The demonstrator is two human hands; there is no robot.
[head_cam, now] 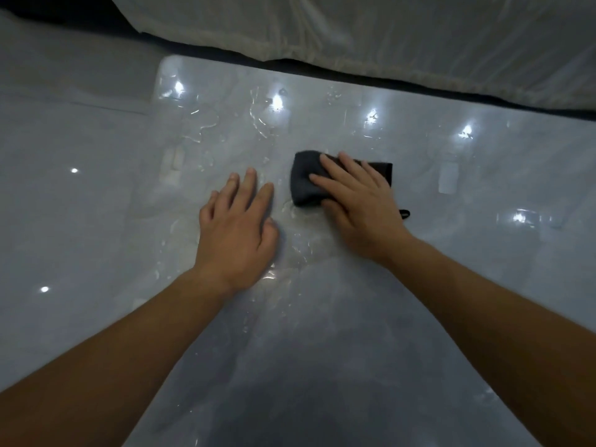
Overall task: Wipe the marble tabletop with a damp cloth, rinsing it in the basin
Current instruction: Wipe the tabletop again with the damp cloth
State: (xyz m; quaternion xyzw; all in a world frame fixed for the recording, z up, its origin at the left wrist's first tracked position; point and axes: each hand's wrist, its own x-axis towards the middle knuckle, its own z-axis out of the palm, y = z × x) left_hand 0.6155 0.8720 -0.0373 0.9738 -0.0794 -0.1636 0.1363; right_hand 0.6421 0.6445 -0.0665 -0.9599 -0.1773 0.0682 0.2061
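Note:
A folded dark grey cloth [304,182] lies on the glossy pale marble tabletop [322,333]. My right hand [358,204] presses flat on top of the cloth, fingers spread over it, covering its right half. My left hand [238,230] rests palm down on the bare marble just left of the cloth, fingers apart, holding nothing. Water streaks and droplets [258,124] glisten on the marble beyond and between my hands. No basin is in view.
The tabletop's far edge [290,71] runs from upper left to right, with a rounded corner at the left. Beyond it hangs white fabric [387,33], like a sheet or bed cover. A pale glossy floor [64,188] lies left of the table.

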